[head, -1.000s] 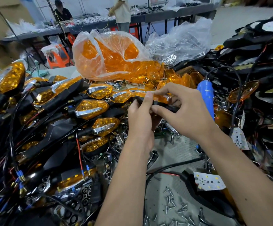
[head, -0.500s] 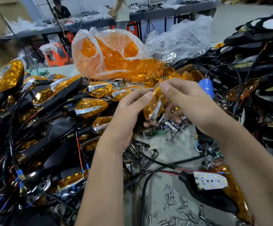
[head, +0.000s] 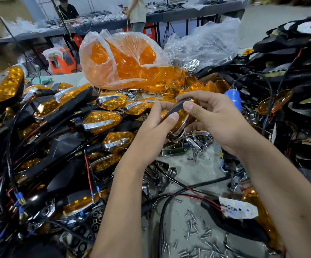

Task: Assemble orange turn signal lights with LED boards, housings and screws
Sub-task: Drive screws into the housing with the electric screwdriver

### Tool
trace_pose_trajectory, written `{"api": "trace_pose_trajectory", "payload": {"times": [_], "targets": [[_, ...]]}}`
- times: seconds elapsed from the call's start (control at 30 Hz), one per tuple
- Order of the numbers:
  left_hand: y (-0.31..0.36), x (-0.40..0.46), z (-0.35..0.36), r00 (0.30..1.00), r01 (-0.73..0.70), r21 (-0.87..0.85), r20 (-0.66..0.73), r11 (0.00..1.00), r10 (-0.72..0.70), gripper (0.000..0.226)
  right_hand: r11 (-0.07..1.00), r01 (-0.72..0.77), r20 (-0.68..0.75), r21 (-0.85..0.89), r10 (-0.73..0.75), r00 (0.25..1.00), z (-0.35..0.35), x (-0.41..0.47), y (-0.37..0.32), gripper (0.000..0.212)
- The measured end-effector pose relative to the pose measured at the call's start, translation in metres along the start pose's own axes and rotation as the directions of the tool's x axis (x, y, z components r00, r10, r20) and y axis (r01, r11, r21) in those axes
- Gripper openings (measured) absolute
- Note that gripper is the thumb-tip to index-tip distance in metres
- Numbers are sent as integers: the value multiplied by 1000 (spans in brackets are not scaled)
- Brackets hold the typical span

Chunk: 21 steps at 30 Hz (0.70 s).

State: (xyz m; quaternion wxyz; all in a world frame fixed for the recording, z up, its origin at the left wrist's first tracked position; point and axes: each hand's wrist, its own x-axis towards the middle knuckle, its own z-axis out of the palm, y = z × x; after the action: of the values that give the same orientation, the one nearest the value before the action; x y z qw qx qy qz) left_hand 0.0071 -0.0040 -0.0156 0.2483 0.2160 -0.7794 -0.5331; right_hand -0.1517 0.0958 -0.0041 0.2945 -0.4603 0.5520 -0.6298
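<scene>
Both hands hold one turn signal light (head: pixel 179 116) above the bench: an orange lens with a chrome trim edge and a black housing rim, tilted on edge. My left hand (head: pixel 154 131) grips its left side, thumb on the black rim. My right hand (head: pixel 212 120) pinches the top and right side, thumb pressing the rim. A white LED board (head: pixel 239 209) with red and black wires lies on a black housing at lower right. Several loose screws (head: pixel 197 231) lie on the grey bench.
Finished orange lights with black stems (head: pixel 102 120) pile up on the left. A clear bag of orange lenses (head: pixel 124 60) stands behind, a bag of chrome parts (head: pixel 201 47) beside it. A blue electric screwdriver (head: pixel 233 98) hangs right of my hands. Black housings (head: pixel 290 53) stack at right. People work at far tables.
The light has been turned in my hands from lying flat to standing on edge, lens facing right. My hands dropped slightly and moved a little apart on the part.
</scene>
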Motion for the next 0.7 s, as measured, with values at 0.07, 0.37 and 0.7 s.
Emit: {"api": "trace_pose_trajectory", "payload": {"times": [0.07,0.37,0.7], "targets": [[1,-1,1,999,-41,-7,-28,999,41,17,1000,-17,18,11,17,1000,0,-1,0,20],[1,0,6,986,-126,-13,-107,992,124,18,998,-68,46,4,68,997,-2,-3,1,24],[1,2,8,990,-113,1,-83,994,113,20,999,-51,40,10,51,998,-4,-2,-1,19]]}}
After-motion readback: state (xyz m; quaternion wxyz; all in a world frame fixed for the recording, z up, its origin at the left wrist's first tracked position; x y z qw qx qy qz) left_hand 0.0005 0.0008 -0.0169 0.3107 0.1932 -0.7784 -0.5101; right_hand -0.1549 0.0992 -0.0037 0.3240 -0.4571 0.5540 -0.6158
